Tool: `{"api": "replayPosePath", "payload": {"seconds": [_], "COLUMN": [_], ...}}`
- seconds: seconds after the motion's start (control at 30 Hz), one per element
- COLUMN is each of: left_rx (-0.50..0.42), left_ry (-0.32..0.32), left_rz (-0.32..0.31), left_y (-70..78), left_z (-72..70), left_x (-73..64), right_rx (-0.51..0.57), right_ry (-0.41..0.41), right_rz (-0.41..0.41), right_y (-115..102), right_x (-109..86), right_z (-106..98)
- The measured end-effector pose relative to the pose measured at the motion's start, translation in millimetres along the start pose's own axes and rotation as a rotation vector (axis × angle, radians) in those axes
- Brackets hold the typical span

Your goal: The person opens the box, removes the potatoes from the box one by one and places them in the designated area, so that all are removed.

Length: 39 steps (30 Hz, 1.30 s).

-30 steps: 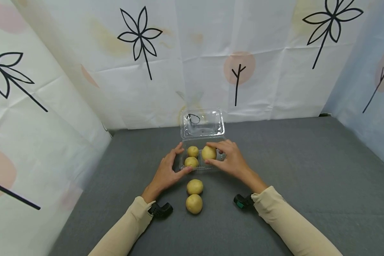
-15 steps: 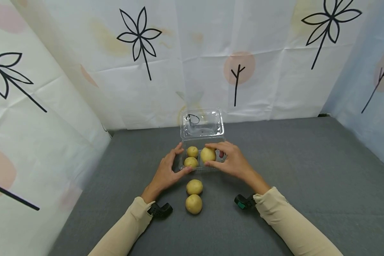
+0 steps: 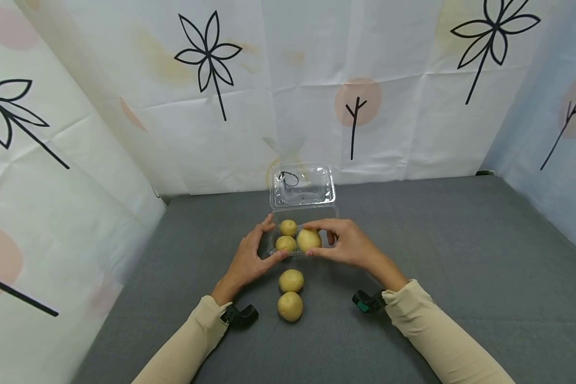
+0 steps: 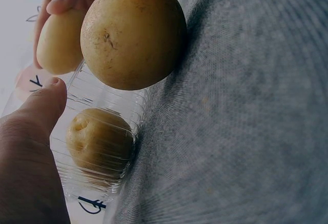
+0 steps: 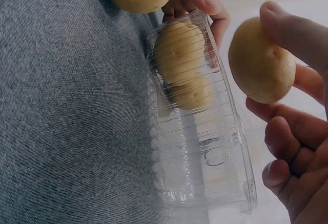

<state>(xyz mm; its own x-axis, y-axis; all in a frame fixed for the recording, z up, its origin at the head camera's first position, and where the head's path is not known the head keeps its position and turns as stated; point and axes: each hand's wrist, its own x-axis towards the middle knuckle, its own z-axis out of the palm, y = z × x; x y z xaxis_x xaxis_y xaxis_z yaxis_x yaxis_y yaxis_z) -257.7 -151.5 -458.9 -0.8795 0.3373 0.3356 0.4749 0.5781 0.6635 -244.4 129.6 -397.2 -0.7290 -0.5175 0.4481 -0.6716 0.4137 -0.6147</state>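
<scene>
My right hand [image 3: 352,245] pinches a potato [image 3: 309,241] between thumb and fingers, above the right half of a hinged clear plastic container [image 5: 215,142]. In the right wrist view this potato is held just above the rim. Two other potatoes lie in the container's left half, a rear one [image 3: 288,228] and a front one [image 3: 285,244]. My left hand [image 3: 252,253] spans the container's near left corner, fingers and thumb extended, the thumb at the front rim [image 4: 43,103] and fingers along the left side.
Two more potatoes lie on the grey cloth [image 3: 413,240] in front of the container, one [image 3: 290,280] behind the other [image 3: 290,306]. The transparent lid [image 3: 302,185] stands open at the back, close to the printed white backdrop [image 3: 288,106].
My right hand has brought its potato slightly toward me and left, lower over the container's front right. My left hand and the other potatoes have stayed put.
</scene>
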Motion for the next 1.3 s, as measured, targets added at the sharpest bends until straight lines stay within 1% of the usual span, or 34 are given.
{"api": "replayPosePath", "payload": {"seconds": [0.27,0.63,0.97,1.17,1.3], "left_rx": [0.004,-0.006,-0.009,-0.007,-0.003], "left_ry": [0.002,-0.001,-0.004,-0.005,-0.001], "left_rz": [-0.006,0.009,0.006,-0.002,0.006], "left_y": [-1.7,-2.0,-1.9,-1.3,-1.3], "left_z": [0.9,0.0,-0.5,0.0,-0.1], "left_x": [0.0,-0.4,1.8,1.0,1.1], "right_rx": [0.066,0.115,0.121,0.13,0.138], "right_ry": [-0.092,-0.162,-0.209,-0.256,-0.285], "right_rz": [0.012,0.042,0.048,0.064,0.058], "right_y": [-3.7,-5.0,-6.7,-8.5,-9.8], "right_x": [0.5,0.1,-0.3,-0.2,0.1], "right_z": [-1.9,-2.4,-4.3,-4.6,-4.5]}}
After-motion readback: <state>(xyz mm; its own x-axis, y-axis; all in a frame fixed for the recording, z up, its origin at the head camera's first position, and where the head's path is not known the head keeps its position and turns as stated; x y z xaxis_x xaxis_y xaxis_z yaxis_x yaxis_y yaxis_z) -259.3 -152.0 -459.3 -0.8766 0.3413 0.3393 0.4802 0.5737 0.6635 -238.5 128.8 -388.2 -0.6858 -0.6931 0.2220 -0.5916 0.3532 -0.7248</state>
